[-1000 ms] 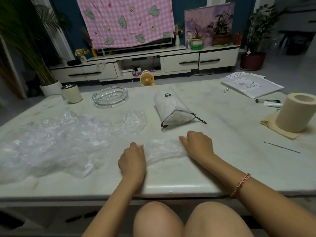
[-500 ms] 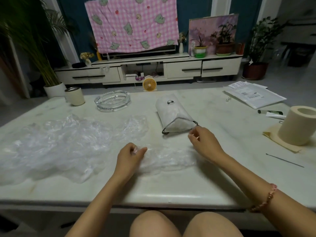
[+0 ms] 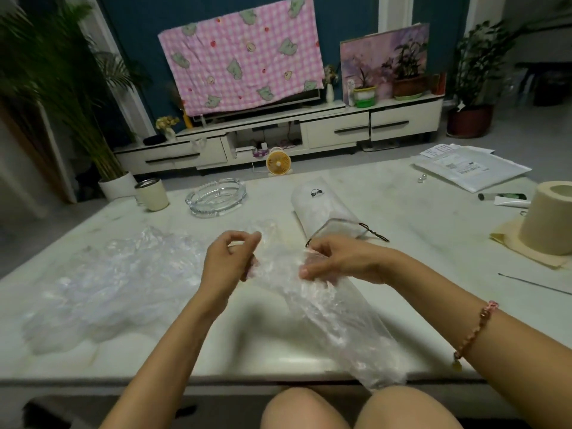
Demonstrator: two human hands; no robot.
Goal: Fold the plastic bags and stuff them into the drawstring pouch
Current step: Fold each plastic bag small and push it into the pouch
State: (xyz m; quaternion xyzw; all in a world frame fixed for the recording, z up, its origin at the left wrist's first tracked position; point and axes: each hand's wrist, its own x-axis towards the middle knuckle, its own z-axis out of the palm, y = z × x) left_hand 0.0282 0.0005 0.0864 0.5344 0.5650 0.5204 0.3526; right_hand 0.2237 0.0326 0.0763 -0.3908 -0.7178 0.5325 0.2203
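A clear plastic bag (image 3: 334, 311) hangs lifted above the table (image 3: 433, 292), drooping toward the front edge. My left hand (image 3: 229, 258) pinches its upper left edge. My right hand (image 3: 343, 258) grips its upper right part with curled fingers. Just behind my right hand lies the white drawstring pouch (image 3: 325, 209), its dark cord mouth facing me. A heap of other crumpled clear bags (image 3: 117, 274) covers the table's left side.
At the back of the table stand a glass ashtray (image 3: 216, 198) and a cream mug (image 3: 152, 194). A paper roll (image 3: 548, 221), a tube (image 3: 507, 199), papers (image 3: 470, 168) and a thin rod (image 3: 532, 283) lie to the right.
The bag lay flat under both hands a second ago. Both hands have since taken hold of it and raised it off the table, so it now hangs open and longer.
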